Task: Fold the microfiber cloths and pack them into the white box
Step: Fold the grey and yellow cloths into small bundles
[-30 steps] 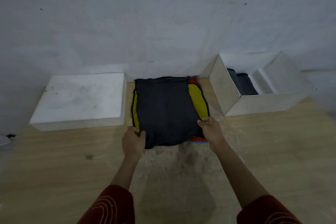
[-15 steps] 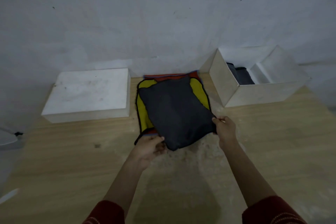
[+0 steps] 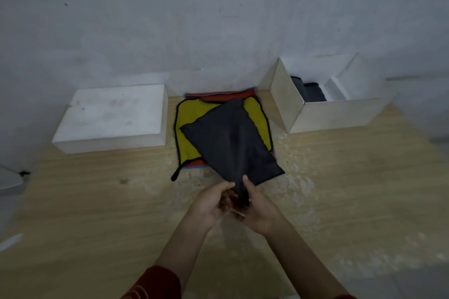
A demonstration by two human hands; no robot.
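A pale wooden worktop (image 3: 97, 201) runs up to a bare grey wall, dimly lit. The dark grey cloth (image 3: 230, 143) hangs slantwise over the stack, its near end gathered between the two hands and its far end draped across the yellow cloth (image 3: 192, 116), which lies on an orange-red cloth (image 3: 218, 94). The left hand (image 3: 211, 206) and the right hand (image 3: 262, 211) are close together, palms facing. The fingers (image 3: 247, 183) of both are curled in and pinch the bunched near edge of the dark cloth, thumbs on top. The white box (image 3: 328, 114) stands open to the right, near the stack, with folded dark cloths (image 3: 311, 92) already inside. A flat white block (image 3: 114, 114), perhaps the lid, sits to the left.

The likely trouble is the grip itself: with the edge crumpled into one bunch, the corners may not be matched, so any fold made from here could come out skewed and too bulky for the box. The trailing far end rests on the yellow cloth, and microfiber clings, so pulling the dark cloth clear may drag the stack askew or off its neat pile
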